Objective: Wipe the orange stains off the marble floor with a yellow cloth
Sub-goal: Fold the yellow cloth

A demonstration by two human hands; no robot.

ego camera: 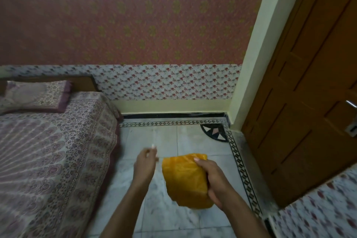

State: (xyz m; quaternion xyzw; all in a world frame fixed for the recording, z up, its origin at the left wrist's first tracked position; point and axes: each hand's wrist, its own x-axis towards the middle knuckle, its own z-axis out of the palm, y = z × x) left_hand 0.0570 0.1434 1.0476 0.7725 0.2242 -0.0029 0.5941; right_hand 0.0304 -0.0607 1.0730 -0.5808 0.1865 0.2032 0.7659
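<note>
The cloth (pixel 186 181) is clamped in the right hand (pixel 212 181), held above the floor (pixel 173 216). The left hand (pixel 144 164), just beside it, is loosely apart, empty. No stains are visible; they should be located before the cloth is lowered flat.

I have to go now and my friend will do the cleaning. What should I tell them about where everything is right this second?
Right hand: grip closed on the bunched yellow cloth, held up in the air above the floor.
Left hand: open, holding nothing, just left of the cloth.
White marble floor: lies between the patterned bed and the brown wooden door.
Done: cloth is in hand.
Left: no orange stains show on the floor in view, so find them, then wipe. No wiping is under way.
</note>
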